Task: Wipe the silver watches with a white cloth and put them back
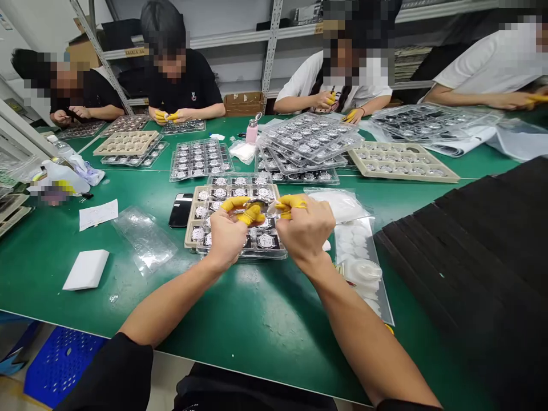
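Left hand (225, 237) and right hand (305, 231) sit over the beige tray (189, 234) of silver watch dials (266, 241), yellow-cotted fingers (252, 215) narrow, pinching a small piece (258, 206) too hidden to identify; step looks like handling that piece, next move needs a steady pinch.

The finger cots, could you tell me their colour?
Finger cots: yellow, clearest in the head view.

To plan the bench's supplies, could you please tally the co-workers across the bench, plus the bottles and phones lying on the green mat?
Co-workers across the bench: 4
Pink bottle: 1
Clear plastic bottle: 1
Black smartphone: 1
Total: 7
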`<state>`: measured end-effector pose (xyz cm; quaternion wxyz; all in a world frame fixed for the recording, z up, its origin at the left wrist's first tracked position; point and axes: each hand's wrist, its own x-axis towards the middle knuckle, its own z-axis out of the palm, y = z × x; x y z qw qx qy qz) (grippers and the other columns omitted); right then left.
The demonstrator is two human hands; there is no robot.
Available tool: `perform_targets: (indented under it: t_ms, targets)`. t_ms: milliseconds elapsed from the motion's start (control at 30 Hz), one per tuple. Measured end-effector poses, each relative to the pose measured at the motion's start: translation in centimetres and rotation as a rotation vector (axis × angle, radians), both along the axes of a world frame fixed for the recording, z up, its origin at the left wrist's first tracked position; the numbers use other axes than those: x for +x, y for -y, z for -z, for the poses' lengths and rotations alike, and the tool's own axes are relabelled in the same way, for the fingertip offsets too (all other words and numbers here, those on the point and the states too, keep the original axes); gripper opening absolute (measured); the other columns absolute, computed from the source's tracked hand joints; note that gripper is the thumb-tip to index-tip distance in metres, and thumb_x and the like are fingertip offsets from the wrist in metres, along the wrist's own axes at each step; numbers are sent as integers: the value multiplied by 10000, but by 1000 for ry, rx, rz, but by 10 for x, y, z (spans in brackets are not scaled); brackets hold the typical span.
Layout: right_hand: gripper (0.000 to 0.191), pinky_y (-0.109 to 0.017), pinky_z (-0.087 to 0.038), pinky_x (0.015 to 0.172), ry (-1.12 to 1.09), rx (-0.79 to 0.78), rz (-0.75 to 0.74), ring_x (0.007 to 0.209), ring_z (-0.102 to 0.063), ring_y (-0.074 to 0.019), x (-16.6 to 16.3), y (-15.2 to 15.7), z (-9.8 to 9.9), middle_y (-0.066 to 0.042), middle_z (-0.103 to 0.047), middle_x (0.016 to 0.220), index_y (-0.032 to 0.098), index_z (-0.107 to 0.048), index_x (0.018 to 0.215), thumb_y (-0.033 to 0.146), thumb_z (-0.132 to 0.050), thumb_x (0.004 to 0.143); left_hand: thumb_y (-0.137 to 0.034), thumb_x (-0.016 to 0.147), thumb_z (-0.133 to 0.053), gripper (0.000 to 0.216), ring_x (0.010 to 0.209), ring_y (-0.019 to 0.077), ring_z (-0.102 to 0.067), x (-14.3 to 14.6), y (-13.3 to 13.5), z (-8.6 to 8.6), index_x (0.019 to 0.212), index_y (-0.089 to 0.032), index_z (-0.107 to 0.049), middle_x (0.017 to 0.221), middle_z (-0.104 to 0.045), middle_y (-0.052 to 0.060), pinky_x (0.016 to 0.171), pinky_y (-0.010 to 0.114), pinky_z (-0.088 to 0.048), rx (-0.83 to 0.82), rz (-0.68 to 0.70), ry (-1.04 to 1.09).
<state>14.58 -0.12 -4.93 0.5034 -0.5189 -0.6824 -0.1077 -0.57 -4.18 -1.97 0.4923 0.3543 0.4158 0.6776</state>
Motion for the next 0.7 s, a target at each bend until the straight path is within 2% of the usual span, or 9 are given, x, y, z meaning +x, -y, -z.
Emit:
perform_targets:
  t_ms: [100, 167, 233, 300, 400, 500, 600, 667, 700]
  targets:
    - [165, -342, -430, 677, -235, -25, 47, 701, -590, -190, 15, -10, -13, -79, -722, 835, 191, -700, 821, 254, -567, 895, -292, 698, -945, 434, 689, 132, -728, -9, -8, -5, 999, -165, -660, 871, -698, 5, 779, 352, -670, -118, 39, -5]
    - [243, -338, -470, 692, -438, -58, 6, 728, -607, -184, 25, -11, -27, -65, -723, 880, 191, -728, 948, 389, -587, 950, -228, 803, -856, 333, 665, 113, -708, -14, -24, -5, 1074, -172, -671, 889, -678, 13, 710, 304, -659, -197, 68, -137]
    - [304, -359, -509, 735, -520, -109, -30, 790, -635, -199, 33, -8, -41, -70, -725, 920, 190, -745, 990, 468, -635, 933, -199, 921, -705, 261, 660, 102, -697, -15, -48, -2, 1181, -192, -684, 912, -681, 26, 673, 272, -637, -245, 117, -414]
    - [289, -390, -534, 768, -516, -158, -24, 841, -658, -224, 40, -1, -53, -82, -725, 923, 192, -758, 908, 470, -684, 891, -211, 987, -586, 248, 675, 108, -701, -10, -72, 3, 1206, -197, -703, 941, -718, 47, 663, 260, -614, -298, 241, -814]
    - [203, -431, -565, 810, -506, -225, -40, 855, -687, -241, 47, 10, -65, -81, -744, 935, 206, -773, 870, 403, -743, 831, -275, 899, -727, 156, 678, 177, -706, 0, -98, 11, 1009, -181, -786, 834, -739, 58, 678, 315, -584, -321, 300, -1060]
    - [221, -454, -590, 892, -563, -237, -144, 903, -722, -241, 52, 17, -74, -67, -779, 1017, 227, -789, 997, 314, -776, 795, -322, 787, -850, 150, 890, 265, -725, 2, -102, 14, 857, -196, -811, 948, -741, 91, 823, 367, -552, -252, 253, -1247]
    - [237, -438, -614, 870, -649, -225, -209, 877, -742, -236, 57, 17, -79, -62, -788, 1014, 233, -785, 1001, 270, -800, 768, -381, 877, -758, 219, 993, 286, -704, -6, -95, 11, 1008, -215, -814, 1216, -663, 117, 846, 380, -520, -118, 100, -1595]
    - [219, -427, -625, 836, -682, -230, -249, 871, -751, -239, 61, 14, -79, -65, -786, 1021, 238, -778, 994, 275, -798, 778, -435, 958, -650, 296, 949, 268, -698, -13, -93, 8, 1107, -223, -794, 1213, -637, 114, 804, 373, -511, -53, 24, -1743]
    - [210, -425, -628, 831, -687, -231, -266, 885, -755, -244, 63, 13, -79, -66, -784, 1032, 241, -776, 992, 283, -793, 787, -471, 978, -617, 329, 942, 260, -693, -16, -94, 7, 1115, -227, -790, 1178, -639, 106, 797, 367, -507, -24, 36, -1753]
